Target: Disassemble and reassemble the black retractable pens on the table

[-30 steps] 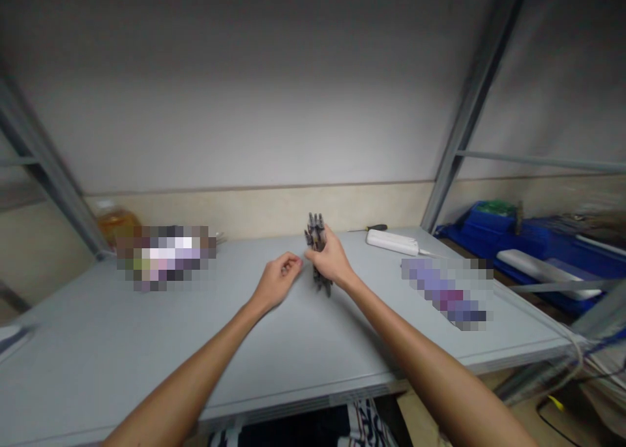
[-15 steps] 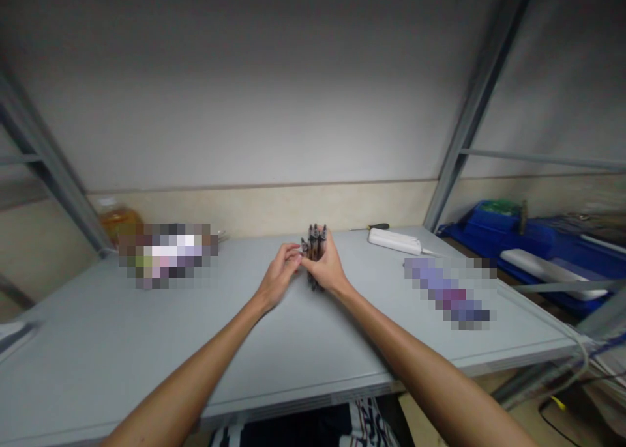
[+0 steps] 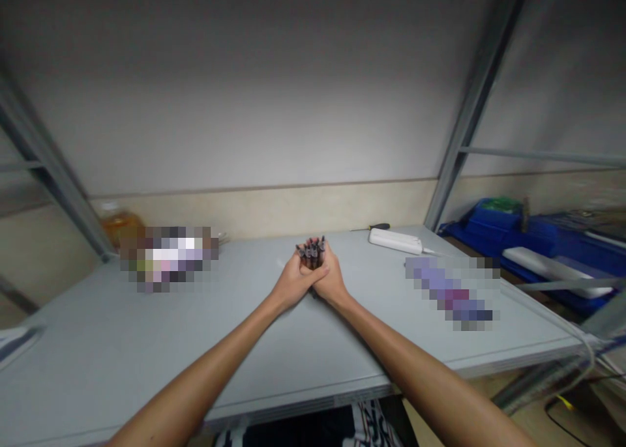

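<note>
A bundle of several dark pens (image 3: 312,254) stands roughly upright over the middle of the table, clip ends uppermost. My left hand (image 3: 291,281) is closed round the left side of the bundle, its thumb lying across the front towards the other hand. From the right, my right hand (image 3: 334,279) wraps the same pens, so both hands touch and cup them together. The pens' middles are mostly covered by my fingers; a dark lower end shows just below the hands.
On the grey table (image 3: 235,362), a white power strip (image 3: 395,241) with its cord and a screwdriver (image 3: 379,227) lie at the back right. A bottle of amber liquid (image 3: 123,227) stands back left. Pixelated items lie at both sides. Metal posts frame the table; blue trays (image 3: 493,224) sit beyond the right one.
My left hand has moved right, from beside the bundle to closing round it. The pens sit lower in my hands, and their tops are spread more unevenly.
</note>
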A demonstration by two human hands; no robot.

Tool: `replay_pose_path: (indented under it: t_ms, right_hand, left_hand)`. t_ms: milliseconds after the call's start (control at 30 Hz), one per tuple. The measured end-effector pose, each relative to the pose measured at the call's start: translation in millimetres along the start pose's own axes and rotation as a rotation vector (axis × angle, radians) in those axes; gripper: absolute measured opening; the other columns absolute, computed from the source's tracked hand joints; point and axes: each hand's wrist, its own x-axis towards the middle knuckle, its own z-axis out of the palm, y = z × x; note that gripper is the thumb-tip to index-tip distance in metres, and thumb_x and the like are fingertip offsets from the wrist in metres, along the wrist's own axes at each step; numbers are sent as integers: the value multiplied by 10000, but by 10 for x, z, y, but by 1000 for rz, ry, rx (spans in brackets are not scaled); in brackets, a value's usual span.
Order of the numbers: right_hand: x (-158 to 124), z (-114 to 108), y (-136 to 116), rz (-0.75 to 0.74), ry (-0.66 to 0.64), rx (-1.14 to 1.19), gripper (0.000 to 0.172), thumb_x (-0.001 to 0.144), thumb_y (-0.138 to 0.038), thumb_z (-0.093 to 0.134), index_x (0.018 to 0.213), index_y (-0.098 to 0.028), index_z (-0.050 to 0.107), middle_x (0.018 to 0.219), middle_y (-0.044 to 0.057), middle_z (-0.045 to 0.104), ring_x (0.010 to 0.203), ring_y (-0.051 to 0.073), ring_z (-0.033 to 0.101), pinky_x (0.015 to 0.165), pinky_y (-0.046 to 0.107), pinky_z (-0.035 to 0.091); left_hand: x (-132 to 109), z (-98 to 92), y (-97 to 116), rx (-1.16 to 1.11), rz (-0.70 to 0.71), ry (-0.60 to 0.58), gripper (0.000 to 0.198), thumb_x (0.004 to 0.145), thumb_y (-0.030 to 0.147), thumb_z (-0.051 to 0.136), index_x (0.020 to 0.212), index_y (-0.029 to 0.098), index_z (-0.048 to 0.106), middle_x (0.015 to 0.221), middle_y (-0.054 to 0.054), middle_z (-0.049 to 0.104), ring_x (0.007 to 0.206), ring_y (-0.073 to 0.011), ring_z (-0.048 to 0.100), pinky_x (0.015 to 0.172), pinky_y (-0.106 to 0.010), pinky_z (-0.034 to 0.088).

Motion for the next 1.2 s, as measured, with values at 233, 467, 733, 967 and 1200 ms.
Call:
replay_pose_path:
  t_ms: [233, 467, 733, 967, 1200]
  right_hand:
    - [-24, -31, -38, -54, 69, -100, 553, 634, -186, 616, 1124, -186, 358, 920, 57, 634, 791, 172, 605, 719, 299, 482]
    - [-34, -76, -21, -26, 73, -117, 426, 672, -199, 577, 1054, -181, 391, 901, 56, 637, 793, 167, 603, 735, 292, 478]
    - [-39, -101, -9, 2, 44, -265, 333, 719, -228, 500, 1041, -146, 485, 862, 73, 666, 757, 198, 623, 668, 288, 484]
    - [-5, -92, 39, -198, 32, -331, 355, 704, -149, 456, 1051, -145, 528, 953, 94, 660, 837, 203, 619, 763, 301, 481]
    - [-39, -91, 30, -181, 105, -276, 633, 649, -174, 559, 1240, -137, 338, 1048, 125, 623, 907, 229, 613, 772, 330, 484]
  left_hand:
    - [96, 61, -89, -30, 62, 115, 332, 728, 279, 602, 1021, 162, 497, 1049, -72, 609, 1007, -181, 548, 921, -320, 395]
    - [170, 94, 110, 362, 64, 125, 211, 693, 209, 586, 881, 168, 502, 790, -14, 611, 718, -147, 569, 684, -255, 435]
    - [219, 205, 215, 452, 30, 236, 262, 675, 208, 581, 894, 192, 439, 741, -1, 582, 690, -152, 561, 650, -249, 410]
    - [245, 249, 272, 288, 42, 338, 277, 622, 232, 640, 818, 194, 447, 762, 17, 559, 708, -117, 558, 673, -216, 414]
    - [260, 229, 296, 232, 56, 325, 198, 606, 207, 625, 683, 181, 444, 649, 54, 494, 603, -78, 484, 586, -178, 384]
